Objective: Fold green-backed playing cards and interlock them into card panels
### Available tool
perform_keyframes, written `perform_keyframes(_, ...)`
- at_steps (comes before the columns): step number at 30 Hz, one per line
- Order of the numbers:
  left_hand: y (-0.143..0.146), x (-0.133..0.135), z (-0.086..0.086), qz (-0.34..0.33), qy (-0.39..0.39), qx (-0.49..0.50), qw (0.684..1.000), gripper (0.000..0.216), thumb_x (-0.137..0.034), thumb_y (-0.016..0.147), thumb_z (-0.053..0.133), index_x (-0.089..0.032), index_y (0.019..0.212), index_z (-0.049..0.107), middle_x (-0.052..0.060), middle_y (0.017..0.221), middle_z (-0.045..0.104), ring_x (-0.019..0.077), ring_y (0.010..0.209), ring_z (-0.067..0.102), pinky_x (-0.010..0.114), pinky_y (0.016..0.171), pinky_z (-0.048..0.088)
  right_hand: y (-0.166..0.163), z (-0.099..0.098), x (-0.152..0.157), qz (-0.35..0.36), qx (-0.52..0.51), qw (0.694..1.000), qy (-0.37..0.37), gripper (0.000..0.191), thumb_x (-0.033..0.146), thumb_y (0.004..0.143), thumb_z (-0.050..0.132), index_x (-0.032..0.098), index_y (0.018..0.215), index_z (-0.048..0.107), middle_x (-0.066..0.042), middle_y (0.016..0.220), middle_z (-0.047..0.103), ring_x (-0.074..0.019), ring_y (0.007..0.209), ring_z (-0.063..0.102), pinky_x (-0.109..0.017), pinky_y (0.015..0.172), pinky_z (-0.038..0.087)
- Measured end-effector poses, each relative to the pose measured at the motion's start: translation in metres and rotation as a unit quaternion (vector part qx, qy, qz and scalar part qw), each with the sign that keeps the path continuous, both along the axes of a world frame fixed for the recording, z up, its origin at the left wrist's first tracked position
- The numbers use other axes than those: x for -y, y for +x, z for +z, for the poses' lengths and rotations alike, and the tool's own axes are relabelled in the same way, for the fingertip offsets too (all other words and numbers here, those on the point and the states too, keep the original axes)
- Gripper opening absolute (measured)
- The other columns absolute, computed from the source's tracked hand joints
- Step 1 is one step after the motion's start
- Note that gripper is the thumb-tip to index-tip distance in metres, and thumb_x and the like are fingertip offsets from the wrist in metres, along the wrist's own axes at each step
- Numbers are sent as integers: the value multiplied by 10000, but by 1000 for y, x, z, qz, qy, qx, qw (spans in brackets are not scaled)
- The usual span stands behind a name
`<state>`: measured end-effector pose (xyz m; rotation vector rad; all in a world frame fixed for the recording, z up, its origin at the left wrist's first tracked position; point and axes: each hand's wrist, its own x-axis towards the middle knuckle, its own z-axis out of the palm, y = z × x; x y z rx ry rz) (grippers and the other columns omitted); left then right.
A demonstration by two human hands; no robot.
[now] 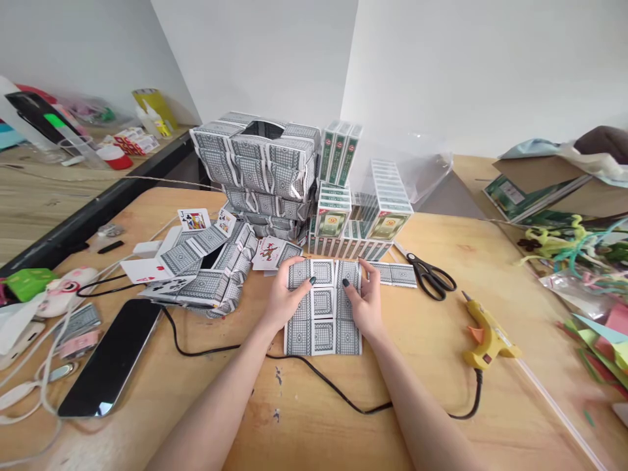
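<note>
Between my two hands is a flat panel of joined playing cards (324,327), patterned grey backs facing up. My left hand (287,294) grips its upper left edge, thumb on top and fingers beneath. On the upper right edge, my right hand (366,297) pinches it the same way. Just behind lie a joker card (269,252) and a strip of cards (400,275). Black-handled scissors (432,276) rest right of the strip. Farther right is a yellow glue gun (488,337), its black cord passing under my forearms.
Boxy structures of folded cards (260,163) stand at the back, beside stacked green-and-white card boxes (333,216). A card-covered piece (216,281) with loose cards, a phone (112,356) and white cables lie left. Coloured scraps (603,340) and an open cardboard box (544,176) sit right.
</note>
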<state>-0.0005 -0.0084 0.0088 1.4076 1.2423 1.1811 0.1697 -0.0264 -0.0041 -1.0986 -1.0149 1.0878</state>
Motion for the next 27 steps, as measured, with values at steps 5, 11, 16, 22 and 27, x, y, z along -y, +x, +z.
perform_keyframes(5,-2,0,4,-5,22,-22,999,402,-226,751,578,-224,1132,449,50,1143,524,207,1070,499,343,922,391,1,-3,-1,5,-2,1000,-11,487,295,762,595,276,1177,341,-56,1054,594,-232,947,582,-426,811,474)
perform_keyframes(11,-2,2,6,-17,42,-5,999,378,-248,764,576,-225,1117,442,51,1113,527,199,1046,507,326,909,399,2,-3,-2,19,-6,1000,-16,506,314,760,594,276,1193,336,-47,999,608,-231,885,598,-439,800,486)
perform_keyframes(16,-2,1,5,-9,30,-1,1000,386,-246,758,576,-228,1122,446,47,1109,534,201,1033,518,327,892,409,1,0,-1,20,-15,1000,-6,505,323,759,597,277,1192,340,-53,1009,607,-231,872,605,-416,755,506)
perform_keyframes(22,-2,0,4,-4,15,-21,1000,395,-213,750,571,-233,1126,450,45,1111,532,203,1052,505,338,913,393,1,1,0,19,-19,1000,-2,509,326,760,600,279,1196,341,-55,996,610,-229,861,605,-418,756,502)
perform_keyframes(27,-1,2,3,-4,4,-13,1000,412,-213,749,566,-232,1137,432,33,1042,549,181,947,547,323,846,434,1,0,-1,10,-5,1000,5,497,325,759,604,274,1190,362,-55,1036,598,-232,937,585,-425,821,477)
